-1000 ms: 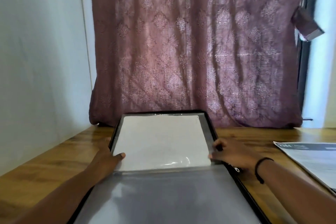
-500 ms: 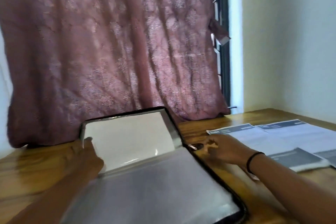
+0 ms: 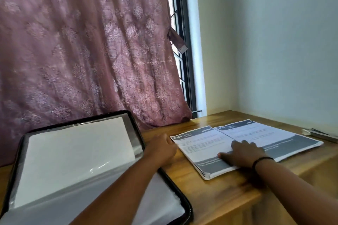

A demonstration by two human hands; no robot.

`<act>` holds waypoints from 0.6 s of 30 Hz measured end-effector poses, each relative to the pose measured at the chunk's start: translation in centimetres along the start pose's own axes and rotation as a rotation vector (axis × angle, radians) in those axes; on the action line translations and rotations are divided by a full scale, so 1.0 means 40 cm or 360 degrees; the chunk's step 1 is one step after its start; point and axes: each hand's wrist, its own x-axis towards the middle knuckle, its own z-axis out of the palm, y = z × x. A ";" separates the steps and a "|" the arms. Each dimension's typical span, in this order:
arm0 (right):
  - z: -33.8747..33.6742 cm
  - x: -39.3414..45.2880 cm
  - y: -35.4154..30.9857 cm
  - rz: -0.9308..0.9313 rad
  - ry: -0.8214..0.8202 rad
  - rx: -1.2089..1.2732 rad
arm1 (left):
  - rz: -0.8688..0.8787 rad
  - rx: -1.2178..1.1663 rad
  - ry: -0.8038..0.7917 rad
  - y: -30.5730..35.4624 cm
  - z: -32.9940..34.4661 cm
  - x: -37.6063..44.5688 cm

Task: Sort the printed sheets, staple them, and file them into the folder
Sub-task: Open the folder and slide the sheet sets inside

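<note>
An open black folder (image 3: pixel 139 133) with clear plastic sleeves lies on the left of the wooden table; a white sheet (image 3: pixel 78 148) sits in its far sleeve. Two stacks of printed sheets lie to its right: a near stack (image 3: pixel 197 146) headed 2364 and a far stack (image 3: pixel 274 135). My left hand (image 3: pixel 161 149) reaches across the folder's right edge and touches the left edge of the near stack. My right hand (image 3: pixel 243 153) rests flat, fingers spread, across both stacks. A stapler (image 3: pixel 318 134) lies at the far right.
A mauve patterned curtain (image 3: pixel 82 51) hangs behind the table, with a dark window frame (image 3: pixel 184 42) beside it. Pale walls close the right corner. The table's (image 3: pixel 228 193) front edge runs diagonally at the lower right.
The view has swung to the right. My left hand left the folder's left side and crossed to the near stack. My right hand moved from the folder's right edge onto the printed sheets.
</note>
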 end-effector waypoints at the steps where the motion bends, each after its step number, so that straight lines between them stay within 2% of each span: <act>1: 0.004 -0.001 0.008 -0.0031 0.0004 -0.0015 | -0.0078 -0.0167 -0.0084 0.028 0.023 0.001; 4: 0.015 -0.014 0.017 -0.0122 0.0039 -0.0043 | -0.0396 -0.0823 -0.0292 0.077 0.095 0.014; 7: 0.025 -0.031 0.030 -0.0183 0.0055 0.0014 | -0.0555 -0.1099 -0.0234 0.056 0.180 0.081; 11: 0.028 -0.052 0.042 -0.0206 0.0120 0.0115 | -0.0710 -0.1474 -0.0247 0.089 0.160 0.035; 14: 0.024 -0.066 0.036 -0.0244 0.0140 0.0181 | -0.0755 -0.1476 -0.0377 0.086 0.152 0.032; 18: -0.007 -0.078 0.020 -0.0351 0.0076 0.0519 | -0.0561 -0.1352 -0.0328 0.083 0.096 0.021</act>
